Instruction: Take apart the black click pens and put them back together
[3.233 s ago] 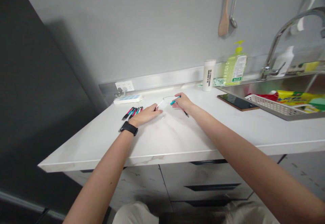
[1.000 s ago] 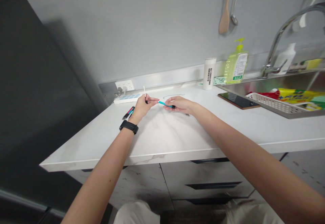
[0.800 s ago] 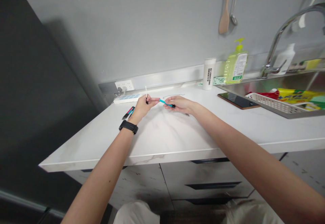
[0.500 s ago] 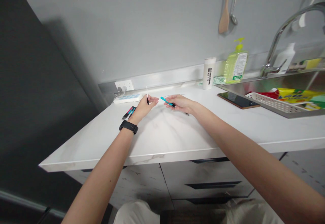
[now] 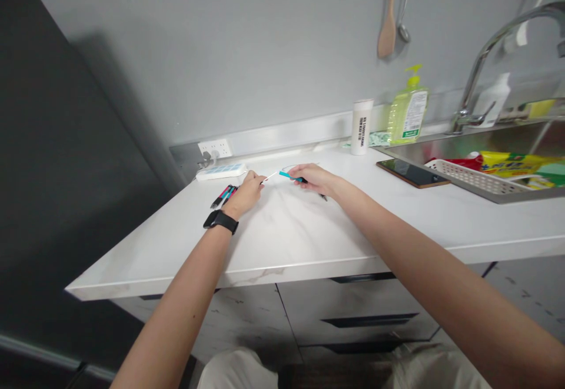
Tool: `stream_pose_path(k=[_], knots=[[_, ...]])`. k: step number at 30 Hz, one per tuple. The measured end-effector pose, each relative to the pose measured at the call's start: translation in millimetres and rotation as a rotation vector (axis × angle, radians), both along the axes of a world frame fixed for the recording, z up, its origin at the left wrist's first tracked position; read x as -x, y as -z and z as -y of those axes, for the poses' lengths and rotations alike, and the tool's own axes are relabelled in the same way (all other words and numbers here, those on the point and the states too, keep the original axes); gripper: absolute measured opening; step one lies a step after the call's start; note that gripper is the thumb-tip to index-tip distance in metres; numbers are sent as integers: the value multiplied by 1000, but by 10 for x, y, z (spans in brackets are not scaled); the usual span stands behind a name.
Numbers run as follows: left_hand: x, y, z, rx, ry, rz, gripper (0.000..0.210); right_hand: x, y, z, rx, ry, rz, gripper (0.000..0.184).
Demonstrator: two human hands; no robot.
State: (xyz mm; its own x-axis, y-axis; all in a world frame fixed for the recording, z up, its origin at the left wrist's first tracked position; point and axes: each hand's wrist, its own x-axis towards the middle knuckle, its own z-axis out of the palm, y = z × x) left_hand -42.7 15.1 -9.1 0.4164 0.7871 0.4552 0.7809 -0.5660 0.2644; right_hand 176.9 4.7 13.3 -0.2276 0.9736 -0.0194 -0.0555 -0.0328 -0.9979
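My left hand (image 5: 248,192) is closed on a thin white stick (image 5: 271,176) with a dark end, which looks like a pen refill. The stick lies almost level, its white tip pointing at the open end of a teal pen barrel (image 5: 285,174). A small gap separates the two. My right hand (image 5: 311,177) pinches this barrel near its black part. Below that hand a small dark pointed piece (image 5: 323,197) shows, mostly hidden. Beside my left wrist several pink, teal and black pens (image 5: 223,196) lie together on the white counter (image 5: 282,230).
A white power strip (image 5: 221,171) rests behind the pens, by the wall socket (image 5: 215,148). To the right stand a white cup (image 5: 362,127) and a green soap bottle (image 5: 408,112). A phone (image 5: 410,173) lies at the sink's edge, near a white basket (image 5: 479,180).
My left hand has turned over, swinging the white stick from upright to nearly level, toward the barrel. The teal barrel in my right hand has tilted slightly flatter.
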Motion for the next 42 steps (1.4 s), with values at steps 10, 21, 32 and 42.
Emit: stream_pose_path(k=[10,21,32,42], knots=[[-14,-7,18,-3,8,-49,31,-2,79,-93,-56,-25,38,11],[-48,-24,69,15,-9,-64,30,4,107,-107,-75,-21,71,12],[-119,-43,80,132,13,350,19,-20,60,-81,-116,69,75,13],[-234,-96,202,411,99,585,27,-9,10,-34,-191,109,-10,27]])
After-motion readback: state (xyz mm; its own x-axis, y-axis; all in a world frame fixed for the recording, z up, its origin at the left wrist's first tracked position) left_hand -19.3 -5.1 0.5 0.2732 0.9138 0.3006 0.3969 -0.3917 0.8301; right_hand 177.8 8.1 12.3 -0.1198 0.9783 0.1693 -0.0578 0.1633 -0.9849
